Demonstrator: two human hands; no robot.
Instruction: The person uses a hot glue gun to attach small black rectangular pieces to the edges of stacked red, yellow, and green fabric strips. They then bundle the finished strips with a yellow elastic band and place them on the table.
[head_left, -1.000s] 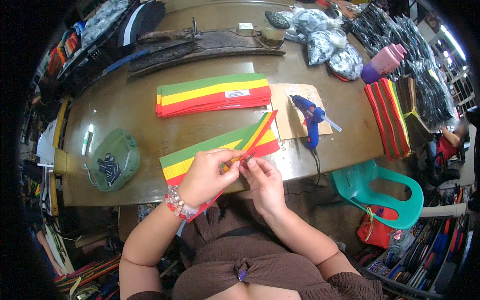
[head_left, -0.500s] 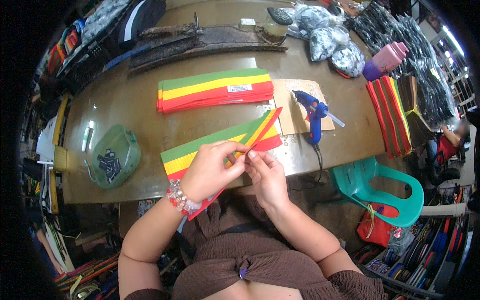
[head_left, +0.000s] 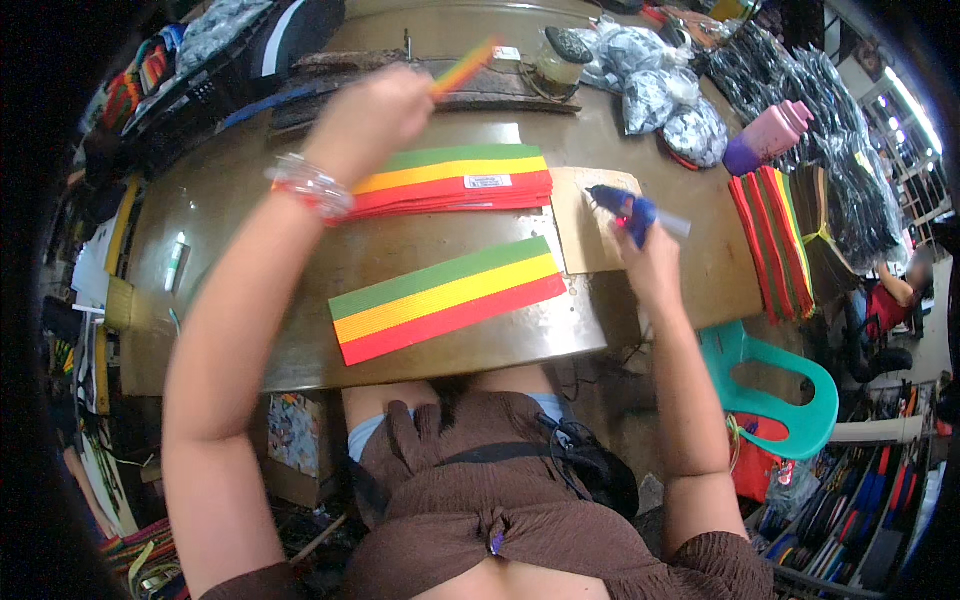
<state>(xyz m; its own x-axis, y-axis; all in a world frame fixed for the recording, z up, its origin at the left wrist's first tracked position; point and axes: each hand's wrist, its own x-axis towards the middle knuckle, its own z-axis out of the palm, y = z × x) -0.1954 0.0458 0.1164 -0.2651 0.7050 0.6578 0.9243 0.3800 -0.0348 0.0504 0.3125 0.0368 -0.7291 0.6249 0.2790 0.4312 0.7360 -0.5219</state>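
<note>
A: Where is the strip?

B: In the left hand (head_left: 372, 112), lifted high over the far side of the table (head_left: 240, 250). The fingers are pinched shut on one end, and the striped strip (head_left: 462, 66) sticks out up and to the right, blurred.

A: And the other hand?

B: The right hand (head_left: 640, 262) lies on the cardboard (head_left: 580, 235) with its fingers wrapped around the blue glue gun (head_left: 625, 208). The nozzle points left and away.

A: How would the strip handle?

B: Light and thin, I judge, probably soft, so it would droop if held far from the end to be glued. Gripping close to the working end should steady it.

A: The gun?

B: Rigid and heavier, best held by the handle, as it is now. The tip is likely hot.

A: Any room to move?

B: A flat band (head_left: 448, 298) lies near the front edge, and a stack (head_left: 455, 182) of the same lies behind it, touching the cardboard's left side. Bare tabletop lies between them. To the right, more bands (head_left: 770, 240) sit at the table's edge, a bottle (head_left: 765, 138) beyond them.
</note>
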